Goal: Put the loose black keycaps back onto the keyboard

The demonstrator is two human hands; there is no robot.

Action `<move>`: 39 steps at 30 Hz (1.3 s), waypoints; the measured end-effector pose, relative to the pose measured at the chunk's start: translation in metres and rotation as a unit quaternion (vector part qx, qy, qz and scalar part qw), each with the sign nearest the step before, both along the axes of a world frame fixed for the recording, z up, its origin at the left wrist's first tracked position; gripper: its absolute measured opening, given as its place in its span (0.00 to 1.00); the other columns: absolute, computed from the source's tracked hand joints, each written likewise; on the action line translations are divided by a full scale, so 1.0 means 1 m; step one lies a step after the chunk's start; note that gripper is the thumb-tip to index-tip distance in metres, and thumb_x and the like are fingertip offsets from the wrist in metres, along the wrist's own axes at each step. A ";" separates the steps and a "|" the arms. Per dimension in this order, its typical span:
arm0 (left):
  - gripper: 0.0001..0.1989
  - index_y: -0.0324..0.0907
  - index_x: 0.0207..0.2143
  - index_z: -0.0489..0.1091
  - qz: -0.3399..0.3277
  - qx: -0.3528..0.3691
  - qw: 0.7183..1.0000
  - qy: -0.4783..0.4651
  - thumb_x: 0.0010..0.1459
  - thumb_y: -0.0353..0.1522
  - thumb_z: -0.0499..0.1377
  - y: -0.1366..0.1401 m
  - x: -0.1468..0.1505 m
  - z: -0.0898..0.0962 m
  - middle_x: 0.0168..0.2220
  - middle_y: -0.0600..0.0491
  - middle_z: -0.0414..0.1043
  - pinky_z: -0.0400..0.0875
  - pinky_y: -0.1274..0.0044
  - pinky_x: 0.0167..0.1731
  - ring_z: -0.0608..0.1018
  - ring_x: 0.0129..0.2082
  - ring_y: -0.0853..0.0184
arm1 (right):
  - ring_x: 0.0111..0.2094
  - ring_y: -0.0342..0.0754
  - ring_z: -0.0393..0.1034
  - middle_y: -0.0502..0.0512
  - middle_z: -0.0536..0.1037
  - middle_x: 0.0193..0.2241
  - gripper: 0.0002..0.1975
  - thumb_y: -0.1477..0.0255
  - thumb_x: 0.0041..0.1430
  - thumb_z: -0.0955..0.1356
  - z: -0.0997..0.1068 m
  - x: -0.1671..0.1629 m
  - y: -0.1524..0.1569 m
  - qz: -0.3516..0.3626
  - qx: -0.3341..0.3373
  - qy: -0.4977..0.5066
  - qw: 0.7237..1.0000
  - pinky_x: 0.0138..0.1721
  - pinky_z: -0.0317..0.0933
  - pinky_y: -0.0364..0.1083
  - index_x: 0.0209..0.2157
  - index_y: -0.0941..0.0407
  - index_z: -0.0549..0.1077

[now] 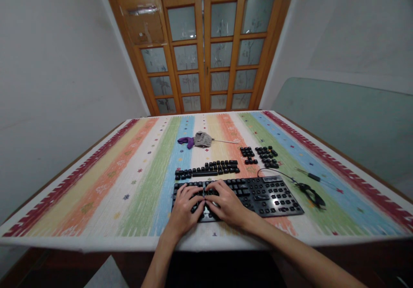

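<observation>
Keyboard [279,200]: flat on the striped tablecloth [138,202], near its front edge, number-pad end without caps. Looks light and stiff to me, slick plastic; I'd hold it by the frame ends, since the exposed key posts are probably fragile.
Left hand [186,205]: over the keyboard's left part, fingers curled in, can't tell from my feed if they're pinching anything.
Right hand [226,201]: just beside the left, fingertips nearly meeting it, grip also hidden from me.
Loose keycaps [205,173]: rows behind the keyboard, tiny, hard, featherweight I'd guess; pinch by opposite sides.
Cable [311,195]: bundled at right, likely floppy.
</observation>
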State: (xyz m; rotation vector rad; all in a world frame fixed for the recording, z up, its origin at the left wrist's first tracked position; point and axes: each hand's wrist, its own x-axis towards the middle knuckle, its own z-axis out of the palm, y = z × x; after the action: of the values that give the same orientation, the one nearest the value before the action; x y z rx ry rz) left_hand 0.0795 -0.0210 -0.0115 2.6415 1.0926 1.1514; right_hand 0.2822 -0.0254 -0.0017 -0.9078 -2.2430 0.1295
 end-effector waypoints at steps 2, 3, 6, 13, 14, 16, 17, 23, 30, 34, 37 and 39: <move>0.07 0.45 0.37 0.74 0.000 -0.002 1.000 0.003 0.63 0.27 0.57 0.001 0.000 -0.001 0.47 0.49 0.77 0.64 0.53 0.57 0.76 0.49 0.58 | 0.45 0.54 0.65 0.60 0.73 0.42 0.06 0.77 0.62 0.67 0.000 0.000 0.001 -0.002 -0.009 0.018 1.000 0.47 0.67 0.55 0.37 0.56 0.77; 0.07 0.44 0.37 0.74 0.001 -0.006 1.000 0.004 0.63 0.27 0.57 0.001 0.000 -0.001 0.47 0.49 0.77 0.64 0.54 0.56 0.75 0.50 0.58 | 0.45 0.54 0.65 0.60 0.73 0.42 0.05 0.77 0.62 0.67 -0.001 -0.001 0.001 -0.002 -0.012 0.023 1.000 0.47 0.67 0.55 0.35 0.57 0.76; 0.06 0.44 0.37 0.73 0.002 -0.015 1.000 0.005 0.62 0.27 0.57 0.002 0.002 -0.002 0.48 0.49 0.76 0.65 0.54 0.56 0.73 0.52 0.56 | 0.45 0.54 0.65 0.60 0.72 0.41 0.05 0.78 0.61 0.67 -0.002 -0.002 0.001 -0.001 -0.024 0.030 0.999 0.47 0.67 0.55 0.35 0.57 0.75; 0.07 0.45 0.38 0.74 0.008 -0.017 1.000 0.019 0.61 0.26 0.57 0.001 0.003 0.001 0.49 0.49 0.75 0.63 0.53 0.57 0.70 0.55 0.55 | 0.43 0.52 0.64 0.58 0.72 0.39 0.04 0.78 0.59 0.68 -0.004 -0.004 0.003 -0.010 -0.038 0.045 0.998 0.46 0.65 0.54 0.33 0.56 0.75; 0.07 0.45 0.38 0.74 0.009 -0.014 1.000 0.023 0.61 0.26 0.58 0.001 0.003 0.001 0.49 0.49 0.75 0.63 0.53 0.57 0.70 0.55 0.54 | 0.43 0.52 0.64 0.57 0.72 0.39 0.04 0.78 0.59 0.69 -0.004 -0.004 0.003 -0.013 -0.039 0.043 0.998 0.46 0.65 0.54 0.33 0.56 0.75; 0.08 0.45 0.38 0.74 0.011 -0.009 0.999 0.033 0.60 0.26 0.58 0.001 0.003 0.000 0.49 0.49 0.75 0.63 0.52 0.57 0.70 0.55 0.54 | 0.44 0.53 0.64 0.57 0.73 0.40 0.03 0.78 0.58 0.70 -0.005 -0.004 0.004 -0.018 -0.044 0.032 0.998 0.47 0.64 0.54 0.32 0.57 0.76; 0.08 0.44 0.38 0.75 0.011 -0.005 0.999 0.036 0.60 0.25 0.58 0.001 0.003 0.000 0.49 0.49 0.75 0.63 0.52 0.57 0.70 0.55 0.54 | 0.44 0.53 0.63 0.57 0.72 0.40 0.03 0.78 0.57 0.71 -0.006 -0.003 0.004 -0.020 -0.049 0.026 0.998 0.47 0.64 0.53 0.32 0.56 0.76; 0.08 0.45 0.38 0.75 0.026 -0.008 0.999 0.038 0.59 0.25 0.59 -0.002 0.004 -0.001 0.49 0.49 0.75 0.62 0.51 0.58 0.70 0.56 0.54 | 0.46 0.53 0.63 0.57 0.72 0.41 0.02 0.77 0.56 0.72 -0.002 -0.004 0.005 -0.030 -0.064 -0.008 0.997 0.48 0.62 0.54 0.30 0.56 0.77; 0.07 0.45 0.39 0.75 0.029 0.017 0.999 0.017 0.62 0.27 0.59 -0.007 0.002 -0.001 0.47 0.49 0.76 0.62 0.51 0.57 0.72 0.53 0.54 | 0.43 0.52 0.64 0.57 0.73 0.40 0.04 0.77 0.58 0.70 0.020 0.006 0.037 -0.019 -0.051 -0.005 0.998 0.48 0.61 0.54 0.30 0.56 0.78; 0.10 0.45 0.45 0.74 0.044 0.033 0.998 0.013 0.63 0.28 0.57 -0.014 0.003 -0.006 0.46 0.49 0.77 0.61 0.50 0.57 0.73 0.51 0.55 | 0.44 0.53 0.64 0.58 0.73 0.39 0.04 0.77 0.58 0.71 0.022 0.019 0.079 -0.080 -0.041 -0.023 0.996 0.49 0.60 0.54 0.31 0.57 0.80; 0.11 0.45 0.48 0.74 0.047 0.040 0.998 0.013 0.64 0.29 0.57 -0.017 0.004 -0.009 0.47 0.48 0.77 0.60 0.51 0.57 0.73 0.51 0.55 | 0.43 0.53 0.64 0.58 0.73 0.38 0.04 0.75 0.58 0.71 0.017 0.024 0.110 -0.116 -0.060 -0.067 0.989 0.49 0.58 0.54 0.32 0.57 0.81; 0.10 0.45 0.46 0.75 0.047 0.044 0.998 0.006 0.64 0.30 0.57 -0.019 0.004 -0.010 0.47 0.49 0.77 0.61 0.51 0.57 0.74 0.51 0.56 | 0.43 0.53 0.64 0.59 0.73 0.37 0.04 0.75 0.58 0.71 0.013 0.024 0.126 -0.126 -0.067 -0.078 0.987 0.49 0.57 0.53 0.32 0.57 0.81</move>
State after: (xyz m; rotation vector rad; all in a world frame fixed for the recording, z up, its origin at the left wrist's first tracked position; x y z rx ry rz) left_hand 0.0835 -0.0396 -0.0218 2.6930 1.2074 1.2293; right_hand 0.3067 0.1007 0.0108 -1.3055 -2.2597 0.0976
